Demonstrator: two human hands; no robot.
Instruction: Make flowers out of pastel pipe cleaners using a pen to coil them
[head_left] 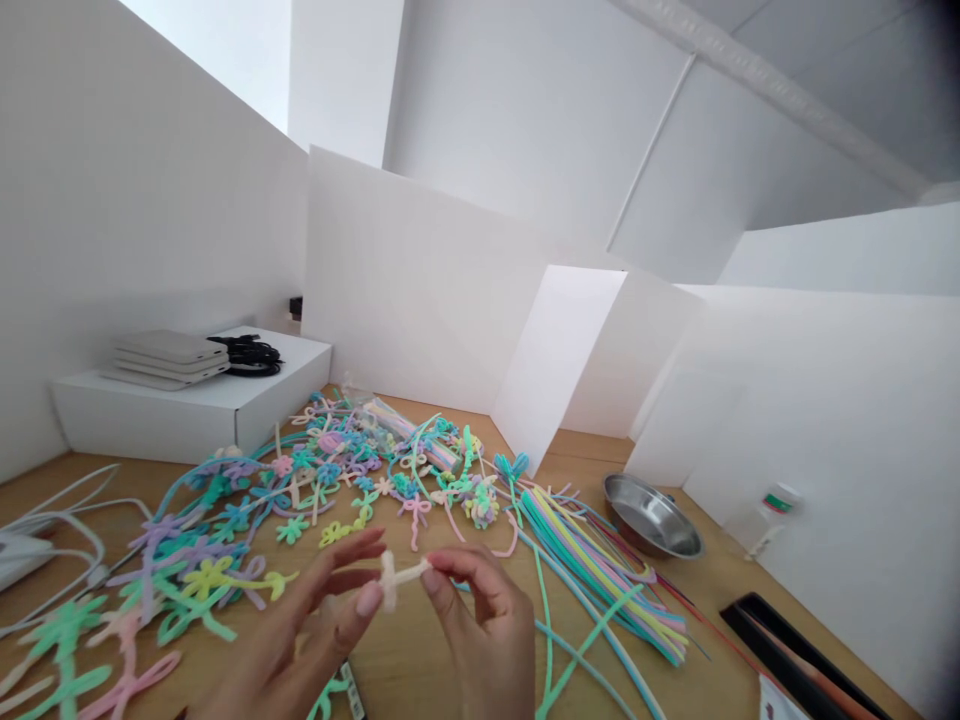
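Hands, left (296,640) and right (484,625), pinch a pale pipe cleaner (401,578), roughly level.

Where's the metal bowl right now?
In the head view, the shallow stainless steel bowl sits on the wooden table's right side, just beyond the long pastel pipe cleaners.

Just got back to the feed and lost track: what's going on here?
A person's right hand pinches a small pale pipe-cleaner shape, and their left hand is right beside it. Pastel pipe-cleaner flowers and bows lie heaped across the wooden table, with loose straight pipe cleaners and a steel bowl to the right.
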